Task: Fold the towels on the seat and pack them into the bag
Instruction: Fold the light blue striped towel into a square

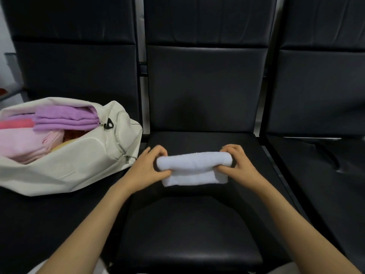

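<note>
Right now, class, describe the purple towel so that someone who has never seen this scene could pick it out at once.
On the left of the black seats lies an open cream bag. At the far side of its opening, by the zip pull, sits the purple towel, folded. Its neighbours are pink towels, and the white towel is outside, on the middle seat.

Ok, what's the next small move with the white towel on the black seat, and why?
Probably lay the raised upper fold flat: the left hand and right hand each grip an end of the white terry towel, whose top layer bulges above the lower one. The open cream canvas bag lies alongside.
</note>
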A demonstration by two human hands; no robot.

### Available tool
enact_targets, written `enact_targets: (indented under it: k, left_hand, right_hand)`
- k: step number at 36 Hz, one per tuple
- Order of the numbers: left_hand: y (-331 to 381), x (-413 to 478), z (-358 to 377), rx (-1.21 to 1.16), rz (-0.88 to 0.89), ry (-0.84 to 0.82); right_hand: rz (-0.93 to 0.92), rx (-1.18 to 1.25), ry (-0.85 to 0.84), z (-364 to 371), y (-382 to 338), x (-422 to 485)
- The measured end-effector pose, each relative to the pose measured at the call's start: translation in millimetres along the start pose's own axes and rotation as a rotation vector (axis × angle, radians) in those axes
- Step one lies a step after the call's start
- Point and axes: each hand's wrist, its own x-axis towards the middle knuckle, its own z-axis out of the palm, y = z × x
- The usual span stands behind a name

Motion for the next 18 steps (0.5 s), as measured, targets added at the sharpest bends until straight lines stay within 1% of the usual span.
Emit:
enact_targets:
  k: [3,6,9,10,12,14,15,18]
  left_hand:
    - [9,0,-1,-0.284,-0.135,0.038]
    - [10,3,5,-0.539,-0.299,0.019]
    - [3,6,17,-0.689,-0.493,0.017]
    - [0,5,21,-0.727,-0.561,-0.014]
    - [-3,4,26,-0.81,-0.656,-0.133]
    - [-7,3,27,-0.861,-0.681,-0.235]
    - [-9,2,26,-0.884,-0.675,-0.255]
    - [-11,1,25,-0.912,-0.614,-0.24]
  right_hand:
    - [0.074,0.272,-0.091,-2,-1,-1]
    - [0.201,0.432,-0.088,3,1,0]
    - [0.359,0.474,-0.108,13,9,4]
    - [0.401,0.455,-0.121,16,12,6]
    - [0.46,0.434,-0.161,18,18,7]
    - [0.491,0.463,-0.22,18,22,7]
    - [0.487,0.47,-0.25,16,24,7]
    - [0.401,0.408,-0.313,14,26,5]
